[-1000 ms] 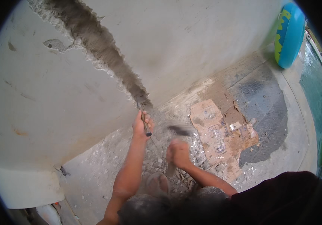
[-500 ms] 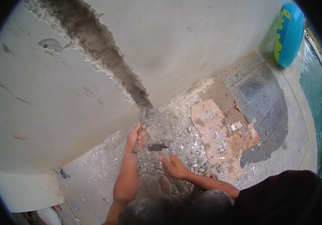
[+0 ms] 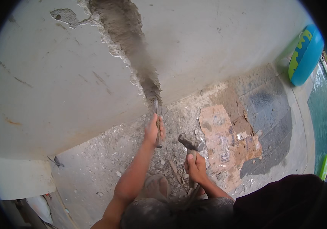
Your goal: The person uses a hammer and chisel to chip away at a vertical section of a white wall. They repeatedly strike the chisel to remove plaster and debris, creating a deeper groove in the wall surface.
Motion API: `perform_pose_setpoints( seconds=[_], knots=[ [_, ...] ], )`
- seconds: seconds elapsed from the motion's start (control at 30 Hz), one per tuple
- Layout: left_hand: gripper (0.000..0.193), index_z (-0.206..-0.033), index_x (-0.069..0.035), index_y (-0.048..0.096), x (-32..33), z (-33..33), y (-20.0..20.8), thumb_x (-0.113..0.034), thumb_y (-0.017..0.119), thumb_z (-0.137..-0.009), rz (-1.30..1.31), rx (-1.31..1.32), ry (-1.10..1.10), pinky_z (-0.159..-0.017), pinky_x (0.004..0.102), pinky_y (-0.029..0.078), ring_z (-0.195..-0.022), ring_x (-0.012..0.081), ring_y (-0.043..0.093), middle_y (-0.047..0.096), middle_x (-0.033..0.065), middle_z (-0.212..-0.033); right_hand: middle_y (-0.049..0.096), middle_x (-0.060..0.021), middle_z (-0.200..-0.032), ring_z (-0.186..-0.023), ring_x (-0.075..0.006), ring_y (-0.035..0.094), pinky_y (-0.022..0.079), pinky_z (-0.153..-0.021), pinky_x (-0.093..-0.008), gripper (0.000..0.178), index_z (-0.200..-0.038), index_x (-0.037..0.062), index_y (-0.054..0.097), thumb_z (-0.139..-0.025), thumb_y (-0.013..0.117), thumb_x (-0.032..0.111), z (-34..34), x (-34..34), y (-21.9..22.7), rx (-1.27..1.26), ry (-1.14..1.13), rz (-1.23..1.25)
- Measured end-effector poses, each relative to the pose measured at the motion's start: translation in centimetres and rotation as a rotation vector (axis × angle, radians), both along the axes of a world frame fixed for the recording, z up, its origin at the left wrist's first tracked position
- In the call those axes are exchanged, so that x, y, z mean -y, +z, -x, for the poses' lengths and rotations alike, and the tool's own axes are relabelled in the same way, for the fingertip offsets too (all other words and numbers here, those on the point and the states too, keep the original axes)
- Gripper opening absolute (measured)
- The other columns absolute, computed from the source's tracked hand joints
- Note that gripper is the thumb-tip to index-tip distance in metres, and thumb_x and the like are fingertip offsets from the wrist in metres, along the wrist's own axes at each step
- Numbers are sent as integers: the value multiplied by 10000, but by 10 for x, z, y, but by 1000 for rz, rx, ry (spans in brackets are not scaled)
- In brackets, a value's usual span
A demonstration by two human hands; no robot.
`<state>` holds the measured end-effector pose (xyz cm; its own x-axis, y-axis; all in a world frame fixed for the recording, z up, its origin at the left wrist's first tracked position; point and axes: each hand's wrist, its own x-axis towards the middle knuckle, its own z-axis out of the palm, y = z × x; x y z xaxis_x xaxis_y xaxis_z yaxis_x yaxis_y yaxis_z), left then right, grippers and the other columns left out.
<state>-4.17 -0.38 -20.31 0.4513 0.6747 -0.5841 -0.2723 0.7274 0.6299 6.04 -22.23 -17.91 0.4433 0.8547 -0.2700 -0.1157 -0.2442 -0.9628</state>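
Observation:
My left hand [image 3: 154, 129] is wrapped round a metal chisel [image 3: 156, 107], whose tip meets the lower end of a rough groove [image 3: 123, 34] cut into the pale wall [image 3: 72, 87]. The chisel's butt end sticks out below my fist. To the right, my right hand [image 3: 196, 168] grips a hammer [image 3: 191, 142] by its handle, close under the dark steel head. A gap separates the hammer head from the chisel. Broken rubble [image 3: 133, 152] covers the floor beneath both hands.
A torn, flattened piece of cardboard [image 3: 218, 141] lies right of the rubble, beside a dark wet patch [image 3: 270, 114]. A blue and green inflatable ring [image 3: 306, 57] leans against the wall at far right, near pool water [image 3: 319, 107]. My sandalled foot [image 3: 157, 187] stands among the debris.
The hammer has swung right, away from the chisel, and its head has turned. The chisel stands more upright against the groove. My view has shifted, so the wall sits differently in the picture.

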Motion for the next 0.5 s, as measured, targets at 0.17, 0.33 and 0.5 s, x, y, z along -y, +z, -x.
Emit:
perform_pose_setpoints(
  seconds=[0.17, 0.33, 0.5],
  knots=[
    [307, -932, -135, 485, -13, 0, 3, -414, 398, -1025, -4, 120, -14, -340, 261, 296, -382, 109, 376, 407, -26, -552, 586, -149, -729, -613, -333, 598, 455, -540, -379, 280, -908, 53, 606, -866, 608, 330, -14, 1, 27, 654, 188, -269],
    [286, -921, -142, 467, -15, -1, 7, -388, 372, -1035, 23, 228, -48, -323, 264, 304, -392, 101, 379, 403, -34, -565, 603, -117, -796, -682, -322, 604, 468, -560, -416, 302, -895, 80, 613, -720, 664, 321, -15, -8, 43, 996, 429, -713],
    [277, -917, -153, 466, -23, -2, 1, -384, 369, -1035, 54, 332, -29, -308, 268, 318, -399, 101, 388, 417, -38, -581, 603, -110, -739, -636, -322, 618, 486, -537, -436, 360, -839, 73, 550, -755, 706, 386, -18, -45, 12, 1106, 598, -178]
  ],
)
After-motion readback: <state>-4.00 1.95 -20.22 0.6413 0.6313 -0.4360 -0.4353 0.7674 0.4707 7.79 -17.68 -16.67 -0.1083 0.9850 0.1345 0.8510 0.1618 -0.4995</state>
